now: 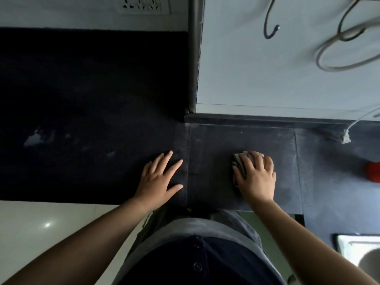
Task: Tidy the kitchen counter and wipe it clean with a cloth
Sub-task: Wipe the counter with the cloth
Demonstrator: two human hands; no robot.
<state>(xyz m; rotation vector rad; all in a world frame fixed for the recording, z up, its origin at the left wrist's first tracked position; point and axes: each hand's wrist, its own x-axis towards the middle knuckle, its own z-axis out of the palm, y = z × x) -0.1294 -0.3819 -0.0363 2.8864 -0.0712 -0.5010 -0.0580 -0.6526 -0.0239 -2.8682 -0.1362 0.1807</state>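
- Two hands rest on the dark counter (216, 140) at centre frame.
- Left hand (158, 182): flat, fingers straight and spread, holding nothing.
- Right hand (257, 177): fingers nearly straight, pressing down on the cloth (238, 164), just right of centre.
- Cloth: folded, grey, mostly covered. I read its long axis as running from lower frame toward upper frame, along the fingers.
- Red object (373, 171): right edge, well apart.

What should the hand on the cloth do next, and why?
Probably slide the cloth rightward along the counter. The right hand presses it flat, and the surface to its right looks hazy grey, as if dusty, while the left hand just rests flat as a brace.
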